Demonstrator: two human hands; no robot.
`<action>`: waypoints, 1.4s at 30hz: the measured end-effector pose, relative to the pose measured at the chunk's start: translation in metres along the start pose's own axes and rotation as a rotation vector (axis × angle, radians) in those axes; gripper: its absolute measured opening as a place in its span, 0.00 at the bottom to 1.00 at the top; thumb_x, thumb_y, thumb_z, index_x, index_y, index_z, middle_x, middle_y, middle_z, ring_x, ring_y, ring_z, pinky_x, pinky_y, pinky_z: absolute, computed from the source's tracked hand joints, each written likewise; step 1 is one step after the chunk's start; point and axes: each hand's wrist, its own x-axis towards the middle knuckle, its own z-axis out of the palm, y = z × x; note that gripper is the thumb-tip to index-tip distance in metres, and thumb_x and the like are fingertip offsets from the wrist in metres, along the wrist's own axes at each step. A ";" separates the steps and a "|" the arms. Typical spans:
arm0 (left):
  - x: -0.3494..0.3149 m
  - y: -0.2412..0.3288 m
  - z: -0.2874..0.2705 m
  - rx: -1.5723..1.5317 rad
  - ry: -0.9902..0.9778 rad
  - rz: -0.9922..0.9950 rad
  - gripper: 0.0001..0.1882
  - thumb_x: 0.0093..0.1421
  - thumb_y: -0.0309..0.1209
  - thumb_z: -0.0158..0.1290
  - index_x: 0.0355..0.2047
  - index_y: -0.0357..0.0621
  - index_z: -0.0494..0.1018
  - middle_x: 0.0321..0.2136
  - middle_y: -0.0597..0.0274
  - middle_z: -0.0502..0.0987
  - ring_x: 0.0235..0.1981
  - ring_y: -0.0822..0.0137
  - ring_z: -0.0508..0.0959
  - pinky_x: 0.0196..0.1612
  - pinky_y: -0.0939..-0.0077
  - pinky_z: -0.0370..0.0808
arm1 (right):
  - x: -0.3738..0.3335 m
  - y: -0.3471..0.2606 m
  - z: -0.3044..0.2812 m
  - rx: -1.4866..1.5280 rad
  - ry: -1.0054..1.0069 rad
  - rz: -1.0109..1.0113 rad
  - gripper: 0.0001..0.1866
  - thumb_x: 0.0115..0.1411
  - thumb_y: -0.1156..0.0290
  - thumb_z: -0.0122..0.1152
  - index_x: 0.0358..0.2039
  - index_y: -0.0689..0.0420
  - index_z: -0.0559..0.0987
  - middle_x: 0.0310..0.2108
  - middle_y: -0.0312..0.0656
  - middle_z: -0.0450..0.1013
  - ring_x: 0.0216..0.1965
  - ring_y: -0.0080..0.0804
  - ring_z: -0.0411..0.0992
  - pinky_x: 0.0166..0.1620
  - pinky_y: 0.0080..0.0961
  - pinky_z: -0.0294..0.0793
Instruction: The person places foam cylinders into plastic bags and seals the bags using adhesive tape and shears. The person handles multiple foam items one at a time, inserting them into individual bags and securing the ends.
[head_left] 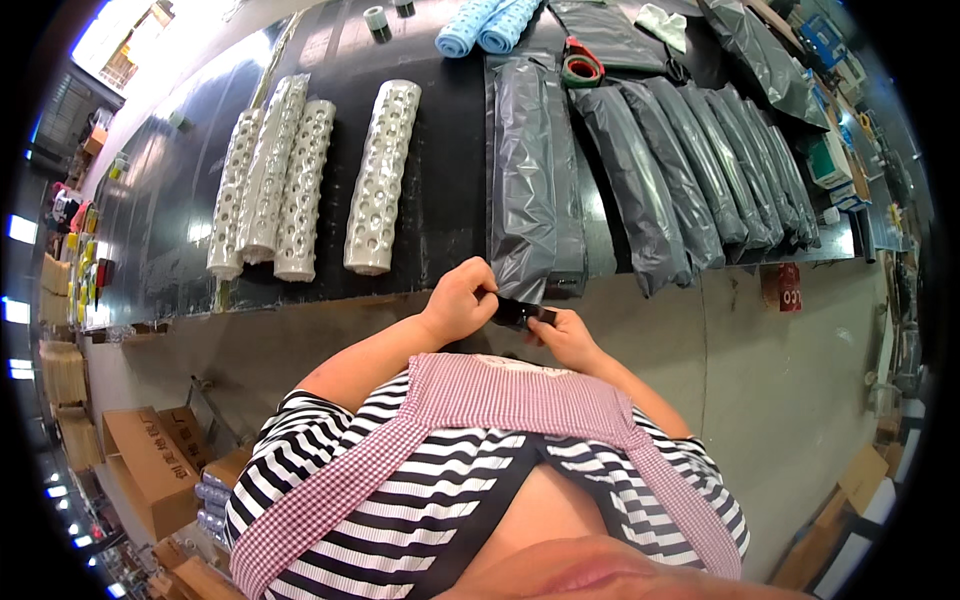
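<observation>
A long grey plastic mailing bag (524,170) lies lengthwise before me, bulging with something rolled inside. Its near end reaches the table edge, where a dark flap (515,313) stretches between my hands. My left hand (463,300) is closed in a pinch on the left end of this flap. Pinching its right end, my right hand (570,340) is closed too, with the fingers partly hidden. Under the filled bag lie more flat grey bags (568,225).
Several filled grey bags (640,190) lie side by side at right. Clear-wrapped perforated rolls (383,180) are at left. Farther back are blue rolls (480,28), a tape roll with a red holder (582,66) and a white cloth (662,26). Cardboard boxes (150,470) stand low at left.
</observation>
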 end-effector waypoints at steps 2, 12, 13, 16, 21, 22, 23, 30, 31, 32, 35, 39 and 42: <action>-0.008 0.005 0.000 -0.094 -0.131 0.028 0.07 0.50 0.16 0.55 0.29 0.36 0.70 0.29 0.57 0.74 0.31 0.60 0.76 0.34 0.71 0.73 | 0.015 0.021 -0.003 -0.228 -0.229 -0.027 0.07 0.64 0.70 0.61 0.36 0.61 0.81 0.28 0.39 0.77 0.33 0.26 0.73 0.38 0.28 0.72; 0.048 0.003 -0.026 0.064 -0.128 0.181 0.04 0.51 0.18 0.56 0.28 0.37 0.73 0.26 0.54 0.74 0.29 0.56 0.77 0.34 0.67 0.74 | 0.075 -0.010 -0.012 -0.680 -0.170 -0.767 0.11 0.62 0.74 0.63 0.42 0.67 0.82 0.39 0.42 0.80 0.39 0.30 0.75 0.45 0.28 0.76; 0.037 -0.001 -0.023 0.100 -0.065 0.142 0.04 0.51 0.19 0.56 0.27 0.37 0.73 0.26 0.53 0.74 0.30 0.52 0.77 0.34 0.64 0.74 | 0.061 -0.001 -0.002 -0.408 -0.171 -0.534 0.13 0.63 0.73 0.63 0.44 0.67 0.80 0.42 0.44 0.79 0.40 0.35 0.75 0.47 0.32 0.75; 0.009 0.002 -0.017 0.101 0.053 0.023 0.03 0.48 0.20 0.55 0.25 0.40 0.74 0.27 0.51 0.75 0.32 0.48 0.77 0.35 0.59 0.74 | 0.039 -0.022 0.022 -0.360 -0.140 -0.067 0.13 0.62 0.73 0.63 0.45 0.65 0.79 0.40 0.48 0.79 0.40 0.40 0.75 0.48 0.35 0.74; -0.016 -0.010 0.001 0.157 -0.074 0.224 0.05 0.46 0.22 0.57 0.24 0.43 0.73 0.28 0.56 0.74 0.34 0.51 0.76 0.37 0.59 0.74 | 0.017 0.015 0.024 -0.373 -0.209 -0.053 0.13 0.63 0.72 0.61 0.46 0.64 0.80 0.37 0.47 0.81 0.41 0.29 0.76 0.47 0.33 0.74; -0.018 -0.013 0.001 0.076 -0.073 0.288 0.06 0.46 0.22 0.57 0.25 0.43 0.71 0.30 0.56 0.73 0.34 0.51 0.75 0.37 0.60 0.74 | 0.017 0.034 0.014 -0.380 -0.202 -0.103 0.11 0.63 0.73 0.60 0.44 0.64 0.81 0.33 0.43 0.80 0.38 0.24 0.73 0.43 0.28 0.72; -0.020 -0.005 -0.009 0.054 -0.055 0.276 0.10 0.46 0.25 0.59 0.28 0.43 0.69 0.32 0.55 0.72 0.37 0.49 0.74 0.41 0.60 0.74 | 0.014 0.040 0.014 -0.327 -0.184 -0.060 0.11 0.62 0.74 0.60 0.43 0.65 0.81 0.32 0.40 0.79 0.36 0.22 0.71 0.42 0.26 0.70; -0.009 -0.034 -0.013 0.060 -0.194 0.024 0.66 0.41 0.47 0.73 0.74 0.47 0.46 0.73 0.32 0.36 0.73 0.34 0.48 0.71 0.49 0.52 | 0.012 0.075 -0.002 0.068 -0.162 0.108 0.12 0.65 0.74 0.56 0.45 0.67 0.81 0.35 0.37 0.78 0.36 0.24 0.70 0.43 0.24 0.69; -0.005 -0.032 -0.010 0.161 -0.261 0.086 0.69 0.40 0.48 0.74 0.75 0.48 0.42 0.73 0.31 0.33 0.73 0.33 0.45 0.72 0.47 0.50 | 0.010 0.080 0.003 0.259 -0.208 0.133 0.15 0.68 0.74 0.54 0.52 0.68 0.78 0.43 0.41 0.78 0.41 0.31 0.75 0.49 0.28 0.73; 0.001 -0.028 -0.008 0.263 -0.332 0.154 0.72 0.39 0.49 0.74 0.76 0.49 0.39 0.73 0.31 0.30 0.74 0.32 0.43 0.73 0.45 0.48 | 0.011 0.082 0.003 0.325 -0.192 0.129 0.16 0.68 0.74 0.53 0.53 0.67 0.77 0.45 0.43 0.78 0.43 0.33 0.76 0.50 0.30 0.74; 0.015 0.010 0.015 0.579 -0.356 0.161 0.62 0.44 0.41 0.71 0.75 0.49 0.46 0.74 0.34 0.33 0.73 0.33 0.45 0.71 0.38 0.49 | 0.013 0.106 -0.011 0.418 -0.202 0.091 0.18 0.69 0.74 0.52 0.57 0.67 0.76 0.52 0.48 0.77 0.49 0.37 0.78 0.51 0.31 0.76; 0.010 -0.011 0.067 0.671 -0.144 0.080 0.46 0.54 0.29 0.58 0.73 0.50 0.52 0.75 0.38 0.35 0.72 0.27 0.46 0.69 0.33 0.52 | 0.006 0.077 -0.002 0.077 -0.118 0.011 0.14 0.67 0.75 0.54 0.50 0.67 0.80 0.47 0.46 0.80 0.44 0.32 0.79 0.49 0.29 0.77; 0.010 -0.012 0.083 0.815 0.048 0.163 0.36 0.54 0.25 0.54 0.66 0.49 0.63 0.71 0.39 0.47 0.65 0.29 0.57 0.65 0.44 0.62 | 0.008 0.090 -0.007 -0.103 -0.100 -0.032 0.13 0.65 0.75 0.56 0.45 0.68 0.83 0.42 0.44 0.81 0.41 0.29 0.79 0.48 0.27 0.77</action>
